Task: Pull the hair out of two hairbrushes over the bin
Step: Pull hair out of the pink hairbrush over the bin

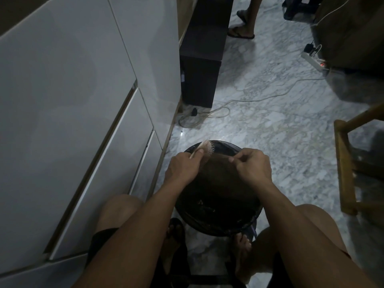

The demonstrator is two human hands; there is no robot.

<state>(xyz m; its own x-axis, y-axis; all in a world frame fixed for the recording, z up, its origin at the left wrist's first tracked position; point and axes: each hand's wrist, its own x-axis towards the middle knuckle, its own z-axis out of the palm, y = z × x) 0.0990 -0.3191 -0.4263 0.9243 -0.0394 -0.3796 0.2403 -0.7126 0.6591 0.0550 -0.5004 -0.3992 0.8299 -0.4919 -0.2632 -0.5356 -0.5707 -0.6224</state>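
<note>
One hairbrush [60, 149], gripped by its handle in your left hand [182, 168]; your right hand [252, 165] pinches a stretch of hair [220, 157] above the bin [218, 224].

The left hand [182, 167] hides the hairbrush [204, 149] handle; hair strands seemingly blurred.

Pale wooden hairbrush [59, 150] above a black bin [218, 221]; grey-white marbled floor [270, 125]; glossy white cabinets [68, 104] at left; dark brown box [199, 65] at upper centre.
</note>
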